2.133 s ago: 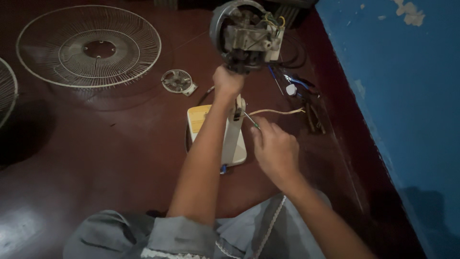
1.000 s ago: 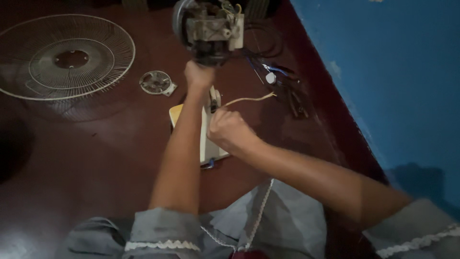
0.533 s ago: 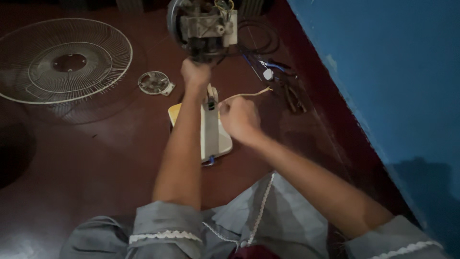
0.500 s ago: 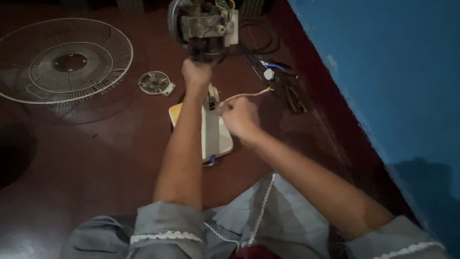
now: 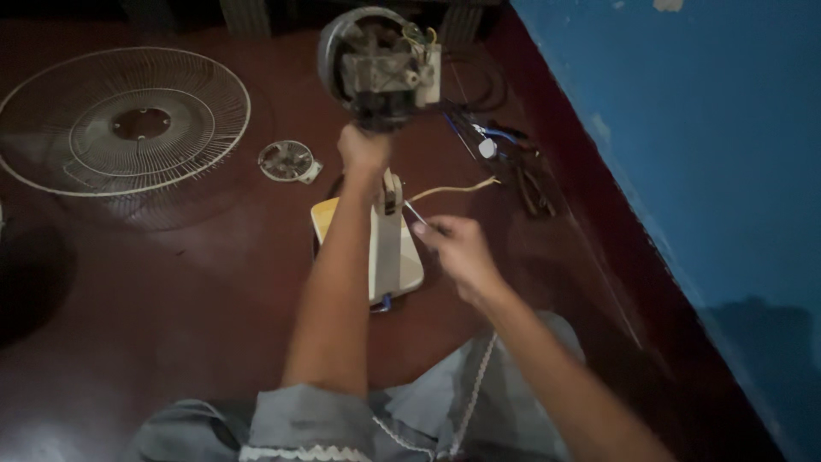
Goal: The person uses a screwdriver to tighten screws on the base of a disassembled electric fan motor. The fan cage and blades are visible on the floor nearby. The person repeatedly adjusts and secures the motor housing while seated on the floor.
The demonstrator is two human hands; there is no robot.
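Dim light falls on a glossy dark red floor [image 5: 154, 299] beside a chipped blue wall [image 5: 701, 145].

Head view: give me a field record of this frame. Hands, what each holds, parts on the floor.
left hand: grips the neck just under the bare fan motor, holding it up
right hand: pinches a thin metal tool, tip pointing toward the fan stand
fan base: pale, flat on the dark red floor
wire: pale, running from the stand toward the wall side
fan guard: wire grille lying flat, far left
small round part: between guard and base
hand tools: loose pile by the blue wall
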